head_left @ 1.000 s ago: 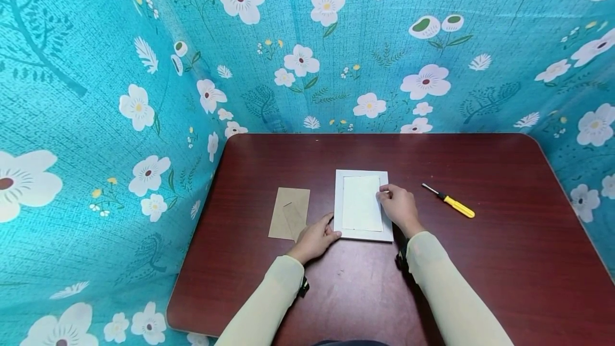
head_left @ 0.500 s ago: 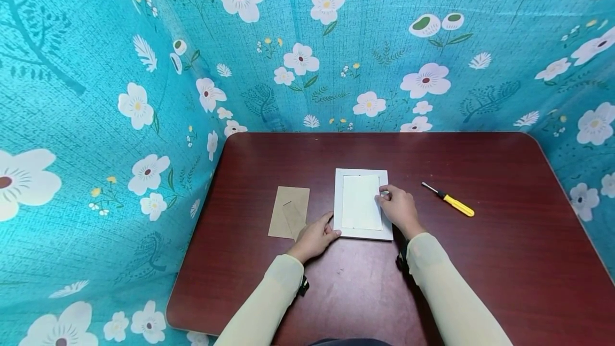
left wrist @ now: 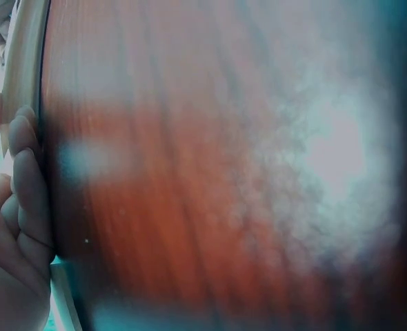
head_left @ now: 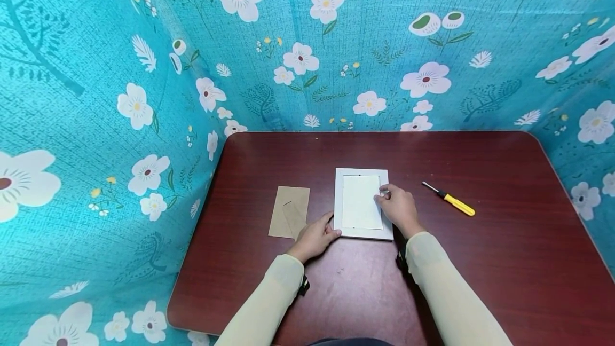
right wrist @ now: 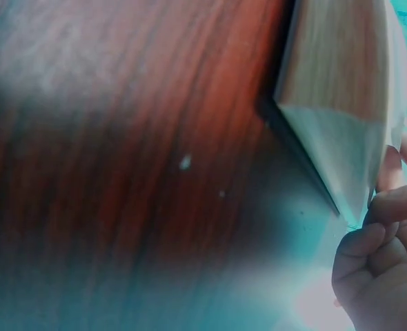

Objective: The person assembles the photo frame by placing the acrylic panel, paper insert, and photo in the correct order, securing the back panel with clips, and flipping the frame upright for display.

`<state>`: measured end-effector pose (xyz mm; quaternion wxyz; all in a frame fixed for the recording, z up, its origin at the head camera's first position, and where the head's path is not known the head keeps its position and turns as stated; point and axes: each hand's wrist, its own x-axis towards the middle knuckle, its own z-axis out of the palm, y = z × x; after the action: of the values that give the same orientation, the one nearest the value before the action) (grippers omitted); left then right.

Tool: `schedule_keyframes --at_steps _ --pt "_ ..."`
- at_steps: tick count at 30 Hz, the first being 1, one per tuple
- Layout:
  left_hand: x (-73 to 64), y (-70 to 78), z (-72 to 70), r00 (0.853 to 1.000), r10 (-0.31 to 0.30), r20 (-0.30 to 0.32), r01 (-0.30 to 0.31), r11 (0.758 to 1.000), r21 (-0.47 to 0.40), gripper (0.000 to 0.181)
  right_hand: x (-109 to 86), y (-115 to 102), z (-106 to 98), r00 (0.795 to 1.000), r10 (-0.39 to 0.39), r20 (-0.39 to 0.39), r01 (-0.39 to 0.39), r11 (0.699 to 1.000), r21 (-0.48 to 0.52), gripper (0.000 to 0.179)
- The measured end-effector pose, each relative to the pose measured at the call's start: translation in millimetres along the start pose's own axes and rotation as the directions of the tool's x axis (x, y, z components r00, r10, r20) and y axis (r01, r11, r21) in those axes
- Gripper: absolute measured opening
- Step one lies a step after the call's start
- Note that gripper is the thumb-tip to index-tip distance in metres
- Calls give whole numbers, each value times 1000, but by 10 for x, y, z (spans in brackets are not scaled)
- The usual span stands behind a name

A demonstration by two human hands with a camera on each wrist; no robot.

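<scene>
A white picture frame lies face down at the middle of the table, a white paper sheet sitting in its opening. My left hand holds the frame's lower left corner, thumb on top; in the left wrist view its fingers lie along the frame's side. At the sheet's right edge, my right hand pinches with thumb and index finger. The right wrist view shows its other fingers curled beside the frame's corner. Left of the frame lies the brown backing board with its stand leg, partly behind my left hand.
A screwdriver with a yellow handle lies right of the frame. The dark red table has rounded far corners. A blue flowered curtain hangs behind the table and along its left side.
My right fingertips have shifted slightly left over the sheet's edge. The left hand, frame, backing board and screwdriver stay in place.
</scene>
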<state>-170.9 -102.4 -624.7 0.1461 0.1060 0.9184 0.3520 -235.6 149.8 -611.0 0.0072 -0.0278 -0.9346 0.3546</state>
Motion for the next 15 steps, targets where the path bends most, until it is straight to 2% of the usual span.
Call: schedule_keyframes --at_steps 15 --pt "5 -18 14 1000 2 -3 -2 1000 9 61 -12 24 -5 1000 6 -14 -6 1000 3 26"
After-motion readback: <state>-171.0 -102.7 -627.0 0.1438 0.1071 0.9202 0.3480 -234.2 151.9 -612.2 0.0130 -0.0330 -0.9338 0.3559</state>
